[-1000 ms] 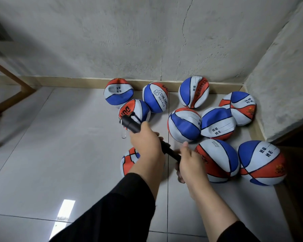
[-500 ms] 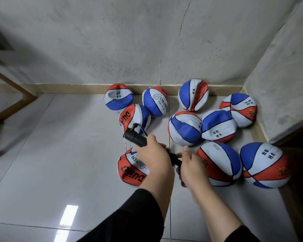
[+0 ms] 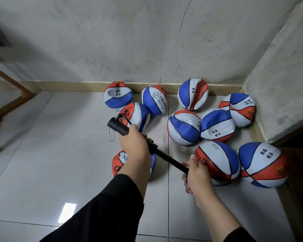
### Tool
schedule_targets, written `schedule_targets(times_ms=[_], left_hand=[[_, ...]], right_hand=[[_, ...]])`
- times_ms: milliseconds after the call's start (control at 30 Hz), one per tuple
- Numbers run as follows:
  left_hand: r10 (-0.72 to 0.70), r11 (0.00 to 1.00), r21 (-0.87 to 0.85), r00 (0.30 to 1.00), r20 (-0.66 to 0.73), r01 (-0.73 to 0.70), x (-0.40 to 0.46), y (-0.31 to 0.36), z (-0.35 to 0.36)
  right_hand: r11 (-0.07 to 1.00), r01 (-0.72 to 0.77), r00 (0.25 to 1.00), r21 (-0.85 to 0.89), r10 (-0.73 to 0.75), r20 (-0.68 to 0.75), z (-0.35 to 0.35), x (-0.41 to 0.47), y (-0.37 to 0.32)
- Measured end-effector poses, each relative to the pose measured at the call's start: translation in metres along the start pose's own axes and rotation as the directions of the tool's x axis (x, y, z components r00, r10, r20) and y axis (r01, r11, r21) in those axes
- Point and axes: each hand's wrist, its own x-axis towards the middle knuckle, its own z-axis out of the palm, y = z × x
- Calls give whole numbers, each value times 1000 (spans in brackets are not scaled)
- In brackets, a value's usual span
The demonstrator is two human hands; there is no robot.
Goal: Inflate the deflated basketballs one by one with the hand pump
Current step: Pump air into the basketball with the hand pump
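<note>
My left hand (image 3: pixel 136 145) grips the barrel of a black hand pump (image 3: pixel 120 127), held above the floor. My right hand (image 3: pixel 197 173) grips the pump's handle, and the piston rod (image 3: pixel 170 160) is drawn out between the two hands. A thin hose and a wire loop hang from the pump's far end. Under my left forearm lies a red, white and blue basketball (image 3: pixel 120 163), mostly hidden. Several more soft, dented basketballs (image 3: pixel 184 128) lie crowded in the corner beyond.
A grey concrete wall (image 3: pixel 147 41) runs behind the balls, and a second wall (image 3: pixel 283 84) closes the right side. A wooden frame (image 3: pixel 9 103) stands at far left. The pale tiled floor (image 3: pixel 51 154) stretches left of the balls.
My right hand has pulled the handle back to the right, drawing the rod out. The hands stood close together before. The view has dipped slightly.
</note>
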Motion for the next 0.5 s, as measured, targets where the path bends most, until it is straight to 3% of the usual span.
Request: schedule_targets(times_ms=[333, 500], left_hand=[[-30, 999, 20, 999, 39, 29, -45, -28, 10], [-57, 998, 35, 994, 91, 54, -42, -18, 10]], right_hand=[[959, 228, 973, -169, -229, 18, 27, -3, -14], [985, 157, 987, -75, -155, 34, 18, -5, -19]])
